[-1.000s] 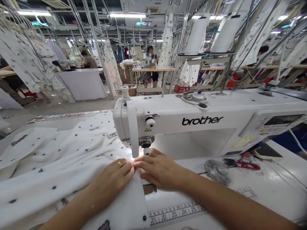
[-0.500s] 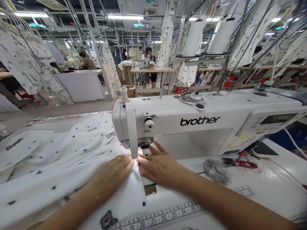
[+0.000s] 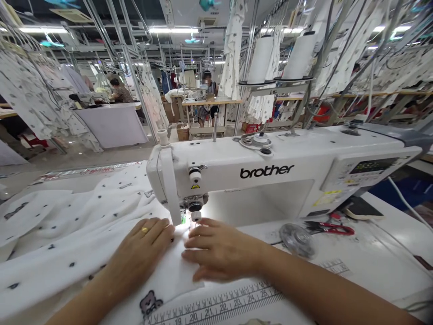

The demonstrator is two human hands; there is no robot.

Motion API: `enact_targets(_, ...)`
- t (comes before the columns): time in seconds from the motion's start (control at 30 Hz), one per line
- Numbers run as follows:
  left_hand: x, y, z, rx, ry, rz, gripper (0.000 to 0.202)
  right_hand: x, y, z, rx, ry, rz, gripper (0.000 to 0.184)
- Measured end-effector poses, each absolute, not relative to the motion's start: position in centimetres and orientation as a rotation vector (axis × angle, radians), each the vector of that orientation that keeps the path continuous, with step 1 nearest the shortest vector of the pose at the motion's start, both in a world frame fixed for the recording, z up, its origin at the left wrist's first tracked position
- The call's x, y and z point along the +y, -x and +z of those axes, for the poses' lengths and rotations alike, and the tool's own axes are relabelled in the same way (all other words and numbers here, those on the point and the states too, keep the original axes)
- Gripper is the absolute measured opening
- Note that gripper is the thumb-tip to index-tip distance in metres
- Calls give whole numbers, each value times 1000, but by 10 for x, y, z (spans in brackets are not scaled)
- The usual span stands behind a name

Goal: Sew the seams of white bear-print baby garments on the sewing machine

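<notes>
White printed fabric (image 3: 101,225) with small dark motifs spreads over the left of the sewing table and runs under the head of a white sewing machine (image 3: 216,167). My left hand (image 3: 144,243), a ring on one finger, lies flat on the fabric just left of the needle area. On the right side, my right hand (image 3: 223,250) rests over the fabric's edge, fingers spread and pointing at the presser foot. The foot and needle are partly hidden behind the thread knob and a white strip on the machine's face.
A clear round disc (image 3: 297,240) and red-handled thread snips (image 3: 329,227) lie right of my hand. A printed ruler (image 3: 223,303) runs along the table front. Thread cones (image 3: 297,56) stand behind the machine. People work at other machines beyond.
Both hands have drawn back from the needle and moved apart, the right one nearer the table's front. The view has shifted, so the machine sits further left.
</notes>
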State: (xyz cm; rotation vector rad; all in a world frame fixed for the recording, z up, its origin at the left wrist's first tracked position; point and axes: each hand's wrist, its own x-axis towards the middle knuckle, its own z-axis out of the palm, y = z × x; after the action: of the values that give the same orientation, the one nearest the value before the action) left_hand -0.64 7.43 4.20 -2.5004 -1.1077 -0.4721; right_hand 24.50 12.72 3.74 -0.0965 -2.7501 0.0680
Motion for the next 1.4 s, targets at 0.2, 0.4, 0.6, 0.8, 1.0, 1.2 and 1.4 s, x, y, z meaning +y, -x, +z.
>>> enact_targets(0.2,63,31,30,-1401,2596,-490,27,115,-235,31,-2808,-121,155,42)
enact_targets(0.4,87,40,33,-1803,2634,-581,33,112,-238,33,-2833,-75,179,22)
enact_targets(0.6,98,42,55,-1992,2762,-632,28,114,-241,32,-2796,-91,281,21)
enact_targets(0.8,97,47,60,-1717,2786,-553,23,115,-241,31,-2790,-96,326,21)
enact_targets(1.0,59,16,75,-1334,2635,-727,20,116,-243,31,-2781,-126,311,15)
enact_targets(1.2,29,-19,55,-1055,2725,-535,42,117,-244,29,-2773,-204,245,20)
enact_targets(1.4,38,-15,39,-1103,2748,-539,45,116,-243,28,-2761,-217,286,22)
